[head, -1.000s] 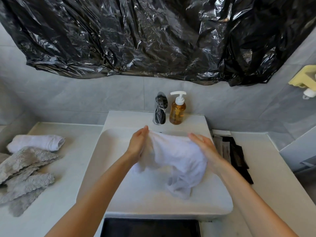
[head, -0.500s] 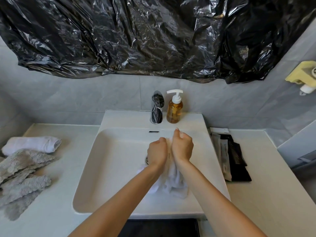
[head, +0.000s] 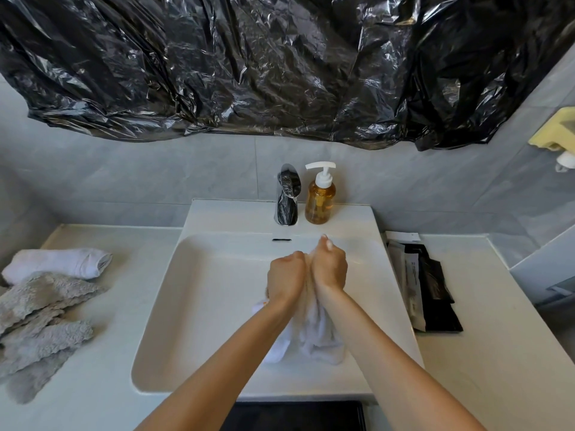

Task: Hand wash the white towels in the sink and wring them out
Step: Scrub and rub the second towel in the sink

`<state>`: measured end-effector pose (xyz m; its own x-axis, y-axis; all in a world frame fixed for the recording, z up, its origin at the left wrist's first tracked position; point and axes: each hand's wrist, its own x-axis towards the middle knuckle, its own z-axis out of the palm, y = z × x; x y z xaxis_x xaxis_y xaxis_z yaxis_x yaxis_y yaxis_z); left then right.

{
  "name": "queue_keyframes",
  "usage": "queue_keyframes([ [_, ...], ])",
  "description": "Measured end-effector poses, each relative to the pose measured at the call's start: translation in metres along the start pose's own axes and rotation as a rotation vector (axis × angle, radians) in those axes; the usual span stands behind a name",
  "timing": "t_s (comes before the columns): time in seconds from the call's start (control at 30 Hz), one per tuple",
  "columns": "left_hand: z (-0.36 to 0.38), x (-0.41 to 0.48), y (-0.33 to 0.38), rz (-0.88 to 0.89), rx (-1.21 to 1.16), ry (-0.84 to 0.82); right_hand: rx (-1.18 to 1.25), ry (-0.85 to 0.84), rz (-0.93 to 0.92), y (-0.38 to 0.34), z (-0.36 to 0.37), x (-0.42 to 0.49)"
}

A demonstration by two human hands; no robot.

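A single head-worn wide-angle camera looks forward and steeply down from close above the sink (head: 217,306), which fills the frame's centre. The tiled wall (head: 155,175) crosses the middle, black plastic sheeting (head: 249,63) the top.

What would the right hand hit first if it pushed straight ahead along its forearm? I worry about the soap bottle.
Probably the sink's back wall first; the right hand sits low in the basin. The soap bottle stands higher. Depth is uncertain.

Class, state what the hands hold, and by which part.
Both hands, left hand and right hand, grip the white towel by its bunched upper end.
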<state>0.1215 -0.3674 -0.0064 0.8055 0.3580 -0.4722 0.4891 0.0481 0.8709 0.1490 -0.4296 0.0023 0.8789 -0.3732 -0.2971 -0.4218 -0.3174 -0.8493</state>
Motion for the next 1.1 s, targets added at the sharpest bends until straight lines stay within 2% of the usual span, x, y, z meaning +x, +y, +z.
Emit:
queue_keyframes([
  [0.07, -0.006, 0.003, 0.003, -0.002, -0.019, 0.011, -0.034, -0.026, 0.000, -0.001, 0.000, -0.007],
  [0.17, -0.014, 0.017, 0.008, -0.061, -0.128, 0.119, -0.249, -0.122, -0.172, 0.003, 0.009, -0.029],
  [0.23, -0.013, 0.014, 0.006, -0.065, -0.131, 0.089, -0.264, -0.133, -0.223, 0.003, 0.009, -0.029],
  [0.4, -0.002, 0.005, -0.007, -0.029, -0.034, -0.040, -0.181, -0.042, -0.137, -0.008, 0.000, 0.002],
  [0.57, -0.009, 0.015, 0.002, -0.068, -0.111, 0.061, -0.320, -0.190, -0.227, 0.010, -0.001, -0.026],
  [0.67, 0.001, 0.002, -0.003, -0.060, -0.078, -0.028, -0.275, -0.108, -0.190, 0.001, -0.002, -0.005],
  [0.77, 0.005, 0.000, -0.004, 0.027, 0.021, -0.059, -0.201, -0.042, -0.102, -0.003, -0.006, 0.006],
  [0.93, -0.006, 0.012, 0.003, -0.007, -0.076, 0.046, -0.312, -0.207, -0.235, 0.010, -0.008, -0.024],
  [1.03, 0.004, 0.001, -0.004, -0.017, -0.017, -0.027, -0.264, -0.118, -0.143, 0.000, -0.008, -0.003],
  [1.1, 0.006, -0.001, -0.003, 0.037, -0.001, -0.046, -0.201, -0.067, -0.085, -0.005, -0.011, 0.003],
])
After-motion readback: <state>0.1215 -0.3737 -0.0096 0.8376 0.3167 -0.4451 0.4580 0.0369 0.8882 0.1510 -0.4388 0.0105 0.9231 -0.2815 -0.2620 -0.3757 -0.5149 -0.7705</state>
